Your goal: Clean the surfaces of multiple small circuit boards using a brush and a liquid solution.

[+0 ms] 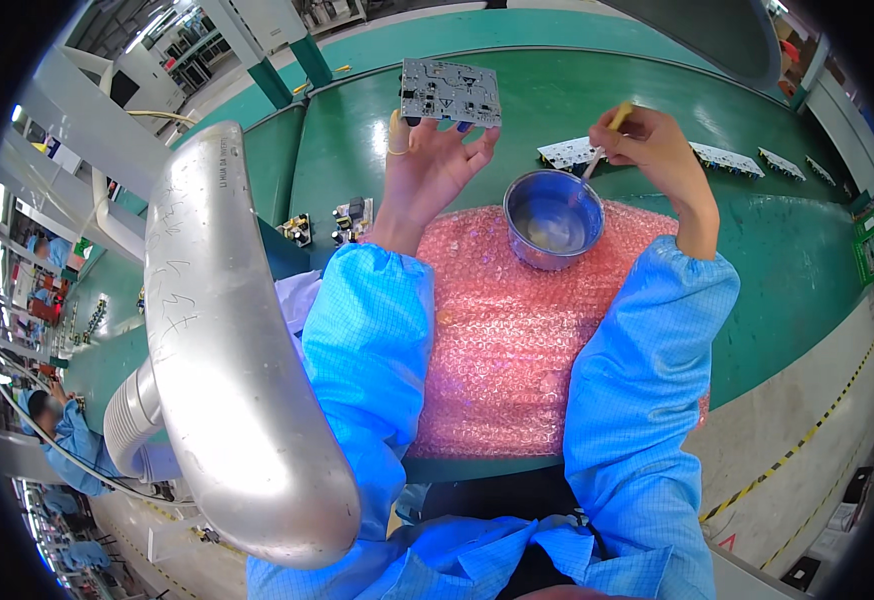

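Note:
My left hand (pixel 425 180) is raised above the green bench and grips a grey-white circuit board (pixel 450 92) by its lower edge, its component-covered face toward me. A yellow finger cot shows on one finger. To the right, my right hand (pixel 657 150) pinches a small brush (pixel 620 116) with a yellow handle. The brush's pale end slants down to the rim of a round metal bowl (pixel 549 261); whether it touches is unclear. Pale liquid seems to lie at the bowl's bottom. The bowl rests on pink bubble wrap (pixel 502 340).
Several white circuit boards (pixel 727 160) stand in a row at the back right. Two boards with tall components (pixel 354 219) lie left of my left forearm. A large silver extraction hood (pixel 227 360) looms at left. A green board (pixel 869 245) lies far right. A co-worker (pixel 72 440) sits far left.

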`<state>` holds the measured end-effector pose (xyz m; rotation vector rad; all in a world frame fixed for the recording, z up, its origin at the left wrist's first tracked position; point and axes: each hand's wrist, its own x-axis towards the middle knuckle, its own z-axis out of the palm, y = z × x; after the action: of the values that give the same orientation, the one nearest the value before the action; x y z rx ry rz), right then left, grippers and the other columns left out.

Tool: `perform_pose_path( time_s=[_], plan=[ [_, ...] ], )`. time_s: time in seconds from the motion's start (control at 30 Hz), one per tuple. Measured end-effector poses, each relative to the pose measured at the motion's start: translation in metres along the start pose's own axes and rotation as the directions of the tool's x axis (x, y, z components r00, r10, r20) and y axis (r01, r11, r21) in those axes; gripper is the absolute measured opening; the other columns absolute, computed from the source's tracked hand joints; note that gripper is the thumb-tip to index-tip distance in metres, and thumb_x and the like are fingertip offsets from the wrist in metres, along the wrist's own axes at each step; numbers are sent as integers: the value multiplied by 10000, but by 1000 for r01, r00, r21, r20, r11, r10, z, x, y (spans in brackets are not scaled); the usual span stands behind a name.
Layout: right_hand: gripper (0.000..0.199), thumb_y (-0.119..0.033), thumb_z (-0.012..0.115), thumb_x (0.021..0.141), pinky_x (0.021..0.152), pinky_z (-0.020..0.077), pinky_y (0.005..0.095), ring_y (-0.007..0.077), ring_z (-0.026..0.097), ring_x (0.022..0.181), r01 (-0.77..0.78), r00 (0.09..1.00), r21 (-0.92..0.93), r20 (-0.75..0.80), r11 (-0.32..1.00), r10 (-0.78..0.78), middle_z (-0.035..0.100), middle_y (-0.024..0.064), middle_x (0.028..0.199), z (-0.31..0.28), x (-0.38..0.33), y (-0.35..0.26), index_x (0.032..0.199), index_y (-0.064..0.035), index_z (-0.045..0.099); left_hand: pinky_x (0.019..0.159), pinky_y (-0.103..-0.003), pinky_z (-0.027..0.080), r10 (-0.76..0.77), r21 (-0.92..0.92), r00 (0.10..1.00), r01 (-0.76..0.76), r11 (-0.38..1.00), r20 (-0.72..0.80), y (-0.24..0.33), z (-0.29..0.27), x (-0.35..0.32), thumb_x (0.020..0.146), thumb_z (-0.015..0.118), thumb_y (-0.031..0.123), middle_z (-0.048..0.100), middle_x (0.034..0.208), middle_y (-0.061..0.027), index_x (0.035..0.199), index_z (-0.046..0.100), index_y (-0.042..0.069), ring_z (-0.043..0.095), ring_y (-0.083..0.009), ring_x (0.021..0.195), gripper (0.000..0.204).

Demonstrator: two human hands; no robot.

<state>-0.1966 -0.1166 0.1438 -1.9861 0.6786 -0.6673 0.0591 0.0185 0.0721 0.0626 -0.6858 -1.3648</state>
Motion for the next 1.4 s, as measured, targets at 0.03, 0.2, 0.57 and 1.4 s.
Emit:
perform_pose_path(
  time_s=[0.03,0.2,0.57,1.4],
  plan=[
    [204,-174,660,903,733,517,224,84,626,819,-2,1000,-1,-2,1000,2,669,32,881,0,0,2,1027,-12,663,985,-467,470,1,-16,1000,-1,1000,13,-1,0,0,764,741,566,412,1364,-166,1341,464,119,471,-417,1183,781],
    [229,-175,602,917,742,505,219,87,619,843,-147,986,-48,-86,988,143,668,30,931,-15,4,31,1093,-35,645,1011,-468,462,-21,-93,997,27,995,71,-3,1,2,772,735,561,395,1376,-169,1348,457,110,453,-413,1213,783],
    [222,-177,601,936,780,523,251,102,617,829,-62,960,62,-269,996,77,659,42,971,-28,-12,7,1091,-27,653,1024,-461,469,7,-50,998,-10,999,-66,-10,1,2,803,735,488,360,1399,-196,1371,418,105,397,-435,1287,755],
    [274,-145,674,898,810,568,290,170,664,859,328,899,419,-415,847,-143,658,98,991,19,3,-28,1091,47,641,1052,-389,482,80,216,996,-89,972,48,-29,11,7,872,672,330,391,1425,-228,1375,406,53,446,-430,1285,633]
  ],
)
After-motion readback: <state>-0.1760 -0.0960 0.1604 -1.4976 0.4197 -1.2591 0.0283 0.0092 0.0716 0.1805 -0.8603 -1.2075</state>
